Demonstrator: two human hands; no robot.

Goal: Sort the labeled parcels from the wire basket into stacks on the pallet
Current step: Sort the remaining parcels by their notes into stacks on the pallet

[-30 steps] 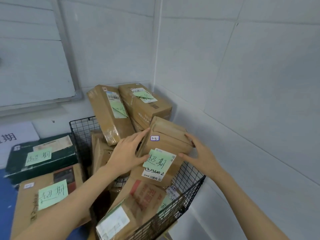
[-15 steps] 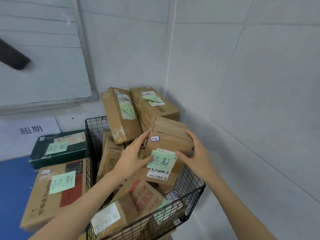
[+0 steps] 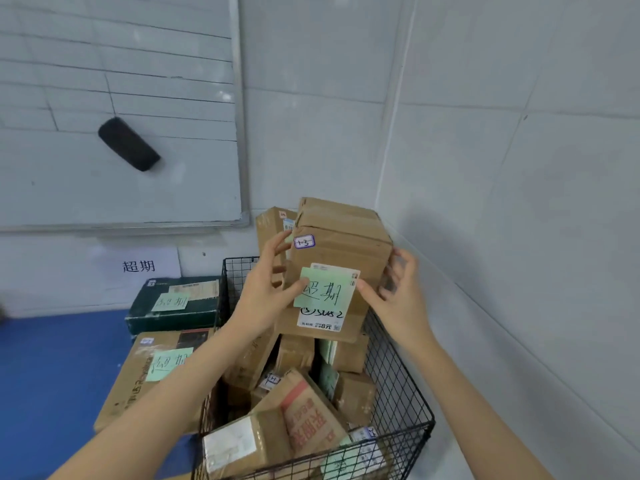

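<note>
Wire basket [image 3: 398, 393] at 6 o'clock, crammed with parcels [image 3: 304, 420]. Just above: taped box [image 3: 341, 244] with green note [image 3: 325, 289], upright, left grip [image 3: 266, 292] clamped on 9 o'clock side, right grip [image 3: 401, 299] clamped on 3 o'clock side. Brown box [image 3: 138, 382] and green box [image 3: 166, 317] at 8 o'clock on blue pallet [image 3: 52, 375].

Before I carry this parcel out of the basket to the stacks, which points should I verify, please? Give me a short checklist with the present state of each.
1. Two-handed hold: ok. The left hand grips the cardboard parcel on its left side, the right hand on its right edge.
2. Label readable: ok. The green note faces the camera, with the left thumb on its edge.
3. Parcel free of the others in the wire basket: cannot tell; its bottom edge overlaps them in view.
4. Landing place: ok. A flat brown parcel bearing a second green note lies left of the basket.
</note>
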